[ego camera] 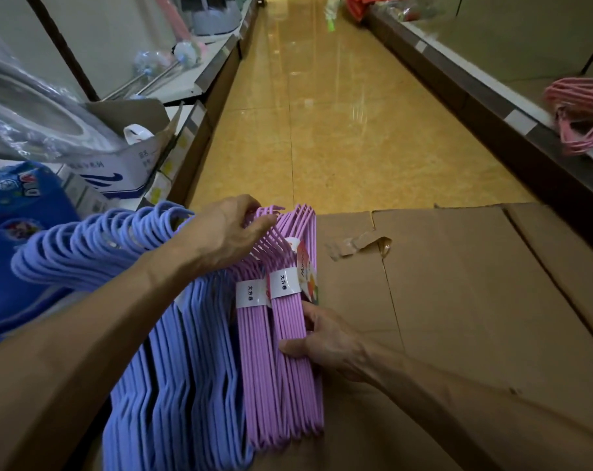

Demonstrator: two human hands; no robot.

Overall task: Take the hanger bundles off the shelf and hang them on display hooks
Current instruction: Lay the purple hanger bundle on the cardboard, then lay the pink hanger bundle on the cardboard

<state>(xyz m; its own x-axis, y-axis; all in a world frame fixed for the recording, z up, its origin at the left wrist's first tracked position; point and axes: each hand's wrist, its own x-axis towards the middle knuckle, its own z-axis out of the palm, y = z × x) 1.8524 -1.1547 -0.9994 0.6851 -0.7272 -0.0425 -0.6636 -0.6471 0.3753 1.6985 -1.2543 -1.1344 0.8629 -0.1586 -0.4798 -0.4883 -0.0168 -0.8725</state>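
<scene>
The 2 banded bundles of lilac plastic hangers [281, 338] stand upright on a flattened brown cardboard carton [458, 300], just beside a larger stack of periwinkle-blue plastic hangers [173, 368]; the left hand [227, 232] curls its fingers over the lilac hook ends, while the right hand [322, 341] grips the lower shafts, thumb across the front; the bundles look light and stiff, though smooth and liable to fan apart above the white paper bands [283, 283]; best held at the band or clustered hooks; another pink hanger bundle [580, 113] lies on the right shelf.
</scene>
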